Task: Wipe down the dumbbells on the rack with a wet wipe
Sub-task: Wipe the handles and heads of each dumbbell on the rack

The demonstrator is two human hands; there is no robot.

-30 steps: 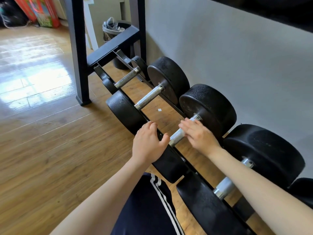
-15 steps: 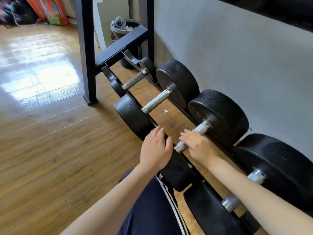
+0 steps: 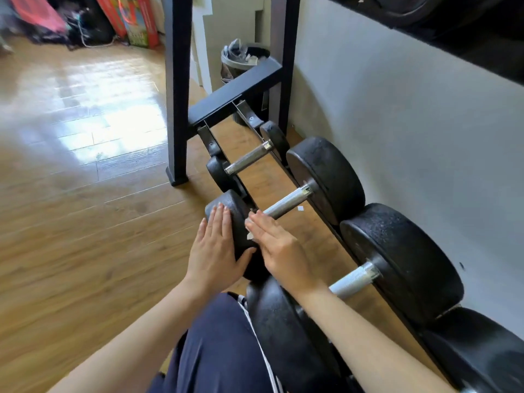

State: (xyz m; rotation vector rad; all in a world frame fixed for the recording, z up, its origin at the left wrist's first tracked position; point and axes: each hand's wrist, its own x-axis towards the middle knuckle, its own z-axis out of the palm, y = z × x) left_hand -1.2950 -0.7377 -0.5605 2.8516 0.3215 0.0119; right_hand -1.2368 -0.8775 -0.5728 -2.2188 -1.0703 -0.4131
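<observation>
Looking down from the head camera, I see a low black metal rack [image 3: 226,95] along a pale wall [image 3: 411,123], standing on a glossy wood-plank floor [image 3: 85,208]. Four dumbbells lie across its rails, each with round, matte black, pebbled heads and a knurled silver handle. The small dumbbell [image 3: 248,158] sits farthest; the second dumbbell [image 3: 289,201] is the one under my hands; the third dumbbell [image 3: 397,268] lies nearer on the right, and a fourth [image 3: 482,350] is cut off at the near right corner.

I can read no writing on the weights or the rack.

My left hand [image 3: 214,251] lies flat against the outer face of the second dumbbell's near-left head, fingers straight and together, thumb spread under the rim; it holds nothing. My right hand [image 3: 279,251] rests on the inner side of that same head where the handle begins, fingers straight and pressing down. A small white scrap of wet wipe [image 3: 250,236] peeks from beneath those fingers, against the black head; most of it is hidden under the palm.

A dark trouser leg with white stripes [image 3: 221,344] shows between my forearms. A lined bin [image 3: 241,58] stands beyond the rack's far end.
</observation>
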